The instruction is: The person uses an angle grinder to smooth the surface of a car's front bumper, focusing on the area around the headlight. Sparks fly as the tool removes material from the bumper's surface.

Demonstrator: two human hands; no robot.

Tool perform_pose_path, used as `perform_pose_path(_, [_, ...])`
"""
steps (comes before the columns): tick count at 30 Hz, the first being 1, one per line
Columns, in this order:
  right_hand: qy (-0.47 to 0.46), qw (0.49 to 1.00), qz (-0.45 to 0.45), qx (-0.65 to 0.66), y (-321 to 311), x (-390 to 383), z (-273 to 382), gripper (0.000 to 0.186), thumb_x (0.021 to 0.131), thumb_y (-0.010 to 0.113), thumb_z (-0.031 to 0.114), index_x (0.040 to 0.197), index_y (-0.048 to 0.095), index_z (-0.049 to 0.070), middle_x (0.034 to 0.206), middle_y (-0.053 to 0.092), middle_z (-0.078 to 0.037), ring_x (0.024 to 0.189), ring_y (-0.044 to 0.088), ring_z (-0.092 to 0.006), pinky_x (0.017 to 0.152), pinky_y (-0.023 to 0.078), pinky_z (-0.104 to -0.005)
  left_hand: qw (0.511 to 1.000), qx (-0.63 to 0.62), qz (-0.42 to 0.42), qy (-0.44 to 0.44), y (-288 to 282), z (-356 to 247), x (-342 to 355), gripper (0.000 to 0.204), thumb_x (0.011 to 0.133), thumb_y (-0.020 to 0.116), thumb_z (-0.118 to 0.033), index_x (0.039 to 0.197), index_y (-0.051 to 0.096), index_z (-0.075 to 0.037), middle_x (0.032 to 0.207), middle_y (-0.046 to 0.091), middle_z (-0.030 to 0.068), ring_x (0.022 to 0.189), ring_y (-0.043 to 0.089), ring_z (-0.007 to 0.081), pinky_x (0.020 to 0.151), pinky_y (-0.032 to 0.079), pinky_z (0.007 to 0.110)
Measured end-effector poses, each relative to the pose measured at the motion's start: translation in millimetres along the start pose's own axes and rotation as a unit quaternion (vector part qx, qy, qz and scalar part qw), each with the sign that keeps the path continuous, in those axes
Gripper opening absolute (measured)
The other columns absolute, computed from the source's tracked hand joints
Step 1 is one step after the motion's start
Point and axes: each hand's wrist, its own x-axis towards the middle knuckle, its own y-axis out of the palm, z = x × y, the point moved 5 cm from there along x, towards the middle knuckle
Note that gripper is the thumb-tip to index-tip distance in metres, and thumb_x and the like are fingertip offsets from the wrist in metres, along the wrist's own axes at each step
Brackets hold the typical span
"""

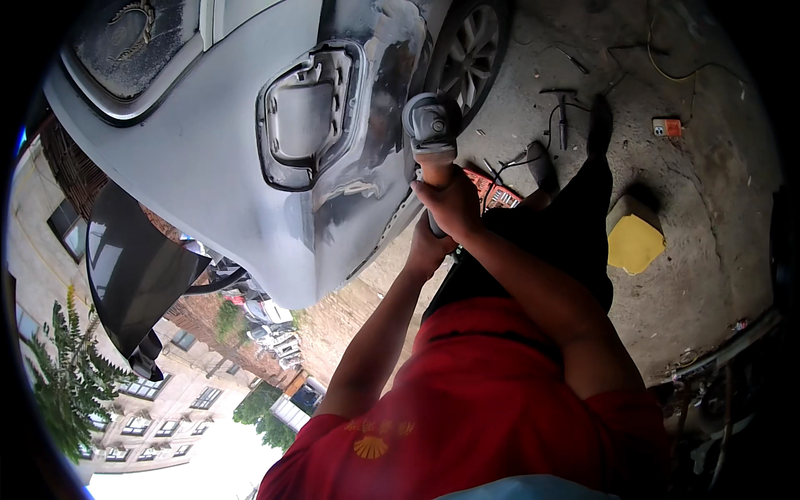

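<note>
Both of my hands are closed round an angle grinder [432,125] with a grey head and an orange-brown body. My right hand [452,202] wraps the body just behind the head. Lower down, my left hand [428,252] grips a dark part of the same tool. The grinder's head is beside the corner of a grey car [225,125], whose panel has dark sanded areas and pale filler patches. I cannot tell whether its disc touches the panel. An open lamp recess [308,108] lies left of the tool, and a wheel [473,54] is just beyond it.
By my feet lie an orange-red tool case [492,190], a black cable and a dark T-shaped tool [562,117]. Right of my legs sits a yellow-topped container [635,243]. An orange socket box [667,127] rests on the concrete floor. A dark raised panel [137,262] stands out at left.
</note>
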Motion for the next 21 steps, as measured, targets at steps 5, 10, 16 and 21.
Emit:
perform_pose_path(5, [-0.024, 0.998, -0.045, 0.032, 5.0, 8.6, 7.1, 0.053, 0.088, 0.09, 0.042, 0.111, 0.073, -0.003, 0.099, 0.081, -0.019, 0.091, 0.081, -0.0327, 0.082, 0.062, -0.0455, 1.0, 0.018, 0.02, -0.008, -17.3, -7.3, 14.1, 0.079, 0.082, 0.09, -0.015, 0.151, 0.054, 0.001, 0.13, 0.071, 0.0107, 0.114, 0.069, 0.0194, 0.098, 0.058, 0.039])
perform_pose_path(10, [0.005, 1.0, -0.005, 0.013, 6.2, 0.0, -3.8, 0.054, 0.088, 0.09, 0.042, 0.115, 0.072, -0.002, 0.101, 0.081, -0.018, 0.093, 0.081, -0.0328, 0.083, 0.061, -0.0451, 0.999, 0.039, -0.008, 0.022, -12.6, 4.7, 6.3, 0.084, 0.081, 0.09, -0.016, 0.153, 0.052, 0.002, 0.132, 0.071, 0.0115, 0.117, 0.069, 0.0203, 0.098, 0.057, 0.037])
perform_pose_path(16, [0.001, 0.999, -0.015, 0.032, 12.6, -2.2, -7.7, 0.055, 0.088, 0.09, 0.043, 0.115, 0.073, -0.002, 0.101, 0.081, -0.019, 0.093, 0.081, -0.0336, 0.083, 0.062, -0.0453, 0.999, 0.034, 0.003, 0.006, -23.2, 14.6, 7.7, 0.088, 0.081, 0.091, -0.019, 0.156, 0.05, 0.002, 0.134, 0.072, 0.0127, 0.118, 0.07, 0.0211, 0.099, 0.058, 0.038])
perform_pose_path(21, [0.019, 0.999, 0.024, 0.025, 12.1, -11.2, -6.2, 0.062, 0.087, 0.09, 0.045, 0.123, 0.071, -0.002, 0.109, 0.081, -0.023, 0.103, 0.081, -0.0412, 0.09, 0.063, -0.0485, 0.999, 0.047, -0.021, 0.016, -18.8, 15.0, -2.8, 0.084, 0.082, 0.091, -0.018, 0.154, 0.053, 0.001, 0.132, 0.072, 0.0139, 0.116, 0.072, 0.0215, 0.098, 0.059, 0.039])
